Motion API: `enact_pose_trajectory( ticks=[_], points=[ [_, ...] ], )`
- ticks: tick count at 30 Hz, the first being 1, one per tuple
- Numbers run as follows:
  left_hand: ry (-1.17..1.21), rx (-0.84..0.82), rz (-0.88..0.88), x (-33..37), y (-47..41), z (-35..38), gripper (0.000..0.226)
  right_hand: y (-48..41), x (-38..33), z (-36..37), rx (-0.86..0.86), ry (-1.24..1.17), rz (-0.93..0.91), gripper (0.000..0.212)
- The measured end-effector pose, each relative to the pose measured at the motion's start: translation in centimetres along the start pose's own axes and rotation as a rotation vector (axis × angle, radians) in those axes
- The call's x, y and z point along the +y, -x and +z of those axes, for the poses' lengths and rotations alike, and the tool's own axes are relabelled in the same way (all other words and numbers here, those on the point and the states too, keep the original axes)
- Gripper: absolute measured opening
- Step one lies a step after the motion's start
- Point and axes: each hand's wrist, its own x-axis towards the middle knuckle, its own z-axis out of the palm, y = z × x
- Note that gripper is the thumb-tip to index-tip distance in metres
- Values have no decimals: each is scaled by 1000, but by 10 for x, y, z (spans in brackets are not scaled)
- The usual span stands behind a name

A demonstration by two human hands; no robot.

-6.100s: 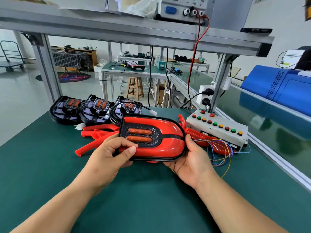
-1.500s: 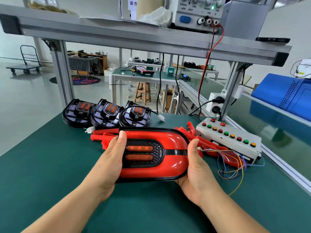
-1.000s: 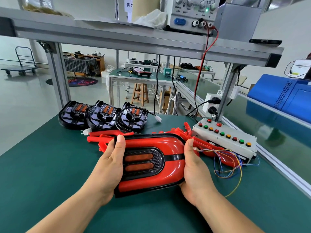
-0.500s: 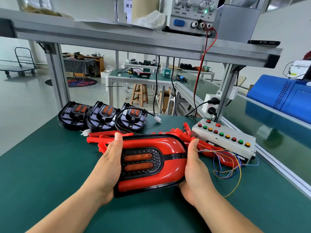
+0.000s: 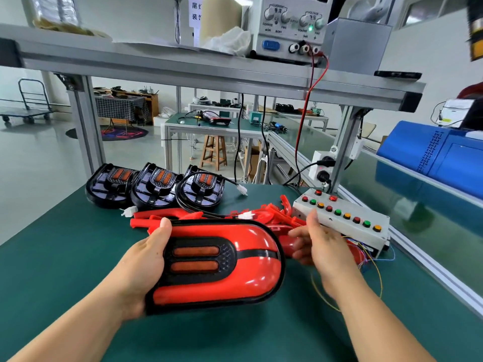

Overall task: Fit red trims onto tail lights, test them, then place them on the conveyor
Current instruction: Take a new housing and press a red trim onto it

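Observation:
My left hand [image 5: 142, 267] grips the left end of a tail light [image 5: 222, 262] that has its red trim fitted, holding it above the green table. Two orange lamp bars show in its black centre. My right hand [image 5: 320, 242] is off the light, just to its right, with fingers relaxed and holding nothing. Behind the light lies a pile of loose red trims [image 5: 264, 214]. Three bare black tail lights [image 5: 154, 185] stand in a row at the table's far edge, one with a cable and white plug [image 5: 241, 189].
A white test box [image 5: 342, 218] with coloured buttons and loose coloured wires sits at the right. The conveyor belt [image 5: 418, 202] runs along the right behind an aluminium rail. A power supply [image 5: 290, 27] stands on the overhead shelf. A blue machine [image 5: 439, 155] is beyond the conveyor.
My right hand has let go of the tail light's right end and moved a little to the right. My left hand alone now holds the light.

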Motion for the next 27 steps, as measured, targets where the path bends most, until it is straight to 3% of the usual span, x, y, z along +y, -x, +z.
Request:
enact_pose_trajectory(
  ticks=[2,5,9,13,20,24,27],
  points=[
    [-27,-29,-40,-2,3,2,71,-12,6,-15,172,277,-204,36],
    [-38,-56,-75,-10,6,10,68,-22,15,-22,224,591,-340,14],
    [-49,-49,-34,-17,7,15,53,-28,21,-19,145,901,-330,27],
    [-119,9,31,-19,6,14,43,-27,23,-15,106,1227,-143,33],
    [-439,215,111,-15,6,15,54,-24,22,-10,157,1288,-35,31],
    [-640,305,136,-12,5,13,40,-26,24,-13,137,1191,9,33],
    [-775,336,176,-8,4,10,53,-25,24,-14,115,1175,-17,25]
  ],
)
